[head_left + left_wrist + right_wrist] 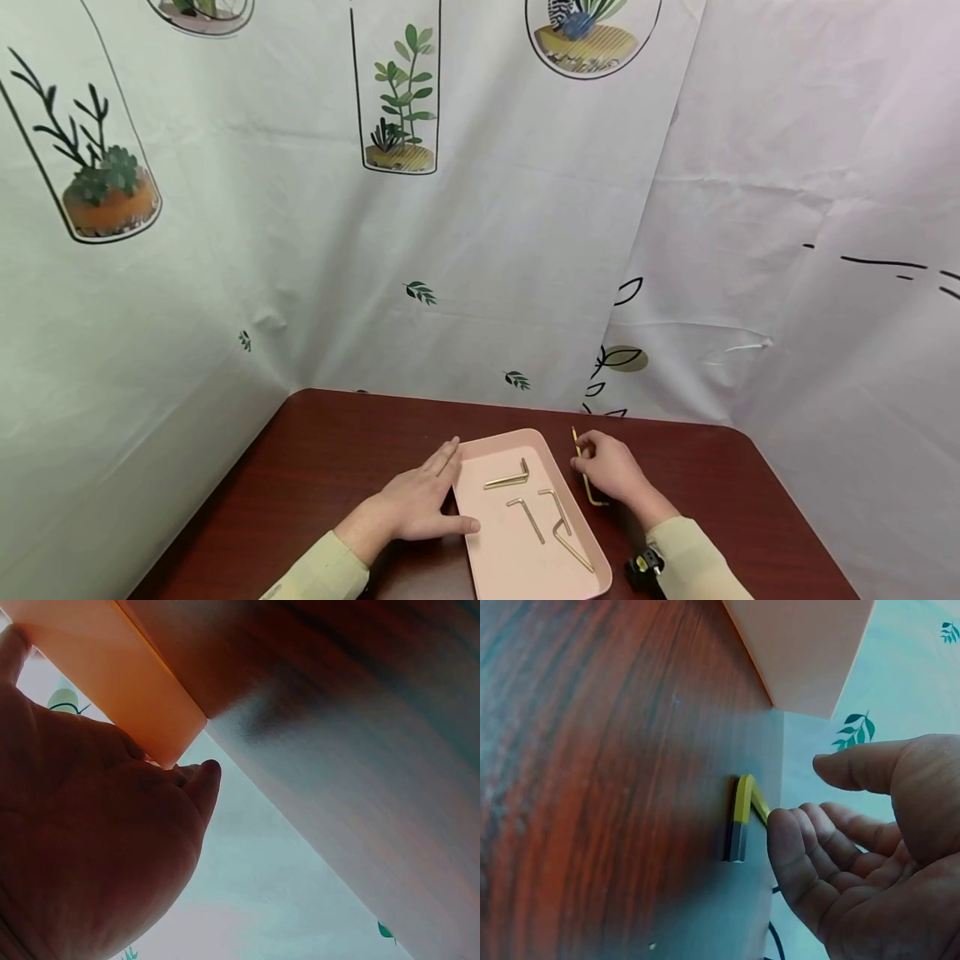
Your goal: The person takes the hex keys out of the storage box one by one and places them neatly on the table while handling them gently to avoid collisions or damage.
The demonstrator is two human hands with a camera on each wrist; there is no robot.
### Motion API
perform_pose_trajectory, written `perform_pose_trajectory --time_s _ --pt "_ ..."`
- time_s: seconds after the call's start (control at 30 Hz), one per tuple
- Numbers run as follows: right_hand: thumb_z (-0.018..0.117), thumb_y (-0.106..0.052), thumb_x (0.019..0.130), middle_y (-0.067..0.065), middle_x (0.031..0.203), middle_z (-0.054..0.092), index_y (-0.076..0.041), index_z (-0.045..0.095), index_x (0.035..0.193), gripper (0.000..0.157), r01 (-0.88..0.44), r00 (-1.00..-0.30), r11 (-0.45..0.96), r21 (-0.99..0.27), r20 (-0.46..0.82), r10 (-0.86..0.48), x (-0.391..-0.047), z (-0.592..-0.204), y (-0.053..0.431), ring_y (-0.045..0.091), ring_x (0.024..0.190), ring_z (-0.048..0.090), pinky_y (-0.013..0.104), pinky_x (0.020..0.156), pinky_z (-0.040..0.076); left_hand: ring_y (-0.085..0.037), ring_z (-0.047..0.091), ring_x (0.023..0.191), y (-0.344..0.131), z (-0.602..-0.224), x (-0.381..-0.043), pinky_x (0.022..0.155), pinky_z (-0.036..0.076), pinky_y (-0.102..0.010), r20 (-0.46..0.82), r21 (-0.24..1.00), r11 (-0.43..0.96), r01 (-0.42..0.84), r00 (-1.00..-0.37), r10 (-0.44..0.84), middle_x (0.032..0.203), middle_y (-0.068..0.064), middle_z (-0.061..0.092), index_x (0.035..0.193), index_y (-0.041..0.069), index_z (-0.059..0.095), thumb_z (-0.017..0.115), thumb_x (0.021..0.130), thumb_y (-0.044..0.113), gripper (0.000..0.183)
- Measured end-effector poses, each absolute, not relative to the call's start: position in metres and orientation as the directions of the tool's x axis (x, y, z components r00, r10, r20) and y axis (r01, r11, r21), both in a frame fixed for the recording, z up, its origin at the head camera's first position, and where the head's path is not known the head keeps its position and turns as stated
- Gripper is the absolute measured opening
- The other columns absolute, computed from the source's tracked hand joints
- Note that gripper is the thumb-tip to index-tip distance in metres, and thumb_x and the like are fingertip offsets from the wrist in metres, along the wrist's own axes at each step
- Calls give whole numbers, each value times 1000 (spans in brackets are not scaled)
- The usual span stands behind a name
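Observation:
A pink tray (502,575) lies on the table with several gold-coloured L-shaped hex keys (528,521) in it. My left hand (420,504) rests at the tray's left edge. Its fingers are extended along the outside and the thumb reaches over the rim. To the right of the tray, another hex key (585,479) lies on the wood. My right hand (611,467) is at this key. In the right wrist view, the thumb stands apart from the fingers, and the fingertips (784,832) are close to the yellow key (742,806). Whether they touch it I cannot tell.
The dark red wooden table (337,450) ends at a white curtain (480,233) printed with plants, which hangs behind it and at the sides. A small black device (643,568) sits at the right wrist.

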State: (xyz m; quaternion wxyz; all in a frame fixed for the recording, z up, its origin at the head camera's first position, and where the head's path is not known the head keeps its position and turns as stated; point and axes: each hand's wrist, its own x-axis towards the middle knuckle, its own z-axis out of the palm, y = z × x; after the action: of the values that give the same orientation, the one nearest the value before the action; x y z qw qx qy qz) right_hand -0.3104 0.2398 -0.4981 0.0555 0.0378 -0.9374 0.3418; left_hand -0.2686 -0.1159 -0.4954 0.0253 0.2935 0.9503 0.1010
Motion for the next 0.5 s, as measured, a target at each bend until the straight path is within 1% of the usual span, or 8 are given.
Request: perform_pose_trajectory --time_s 0.27,0.5 --pt "80 -15 88 -3 81 59 -5 71 114 29 -170 -981 752 -637 182 -68 -306 -489 233 14 71 53 33 62 44 -23 18 156 -116 -496 -269 105 47 -43 9 212 806 553 -826 564 171 -12 9 164 4 15 43 84 89 121" --pt "79 -13 89 -5 85 60 -8 70 114 27 -235 -967 726 -646 228 -109 -301 -483 228 14 76 55 32 64 46 -23 17 156 -116 -497 -270 104 47 -44 1 215 809 548 -828 561 172 -12 8 164 4 15 43 83 90 121"
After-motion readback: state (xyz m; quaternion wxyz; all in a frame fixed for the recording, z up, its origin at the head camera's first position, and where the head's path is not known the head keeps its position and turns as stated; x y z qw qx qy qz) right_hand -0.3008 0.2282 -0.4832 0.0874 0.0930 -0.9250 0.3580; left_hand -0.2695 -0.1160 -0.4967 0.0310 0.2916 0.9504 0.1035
